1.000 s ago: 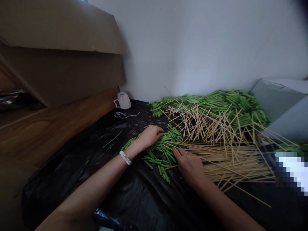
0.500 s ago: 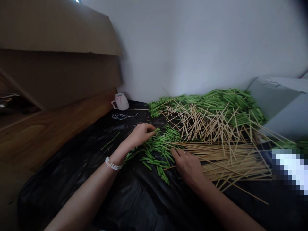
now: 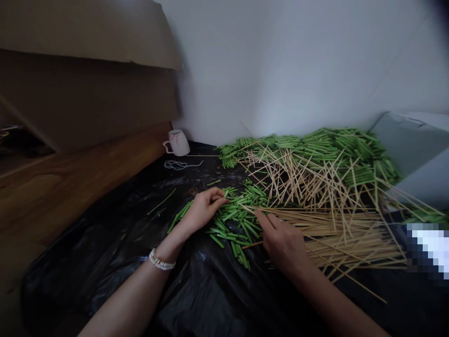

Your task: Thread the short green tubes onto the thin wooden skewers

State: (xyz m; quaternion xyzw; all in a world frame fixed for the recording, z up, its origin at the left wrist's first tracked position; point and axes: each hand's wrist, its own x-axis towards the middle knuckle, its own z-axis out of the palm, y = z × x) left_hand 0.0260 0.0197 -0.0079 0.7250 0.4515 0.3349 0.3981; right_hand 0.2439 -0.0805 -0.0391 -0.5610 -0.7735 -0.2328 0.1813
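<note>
My left hand [image 3: 206, 207], with a beaded bracelet [image 3: 161, 260] on its wrist, is closed in a pinch over the loose pile of cut green stems [image 3: 233, 210]. A short green stem piece [image 3: 226, 192] shows at its fingertips. To the right, my right hand [image 3: 285, 243] is closed on a thin wooden skewer [image 3: 248, 208], whose tip points left over the pile. Beside and behind that hand lies a stack of bare skewers [image 3: 354, 238]. Farther back, a heap of green stems threaded on skewers [image 3: 326, 150] rests against the wall, sticks pointing forward.
A black plastic sheet [image 3: 115, 252] covers the work surface. Back left stand a white mug [image 3: 178, 143] and a small tangle of string [image 3: 176, 165]. A cardboard box [image 3: 105, 93] rises at left, and a pale box [image 3: 409, 150] at right. One long stem [image 3: 162, 202] lies apart.
My left hand has come slightly lower over the stem pile, its fingertips closer together. My right hand has shifted a little right with the skewer. The view has moved slightly.
</note>
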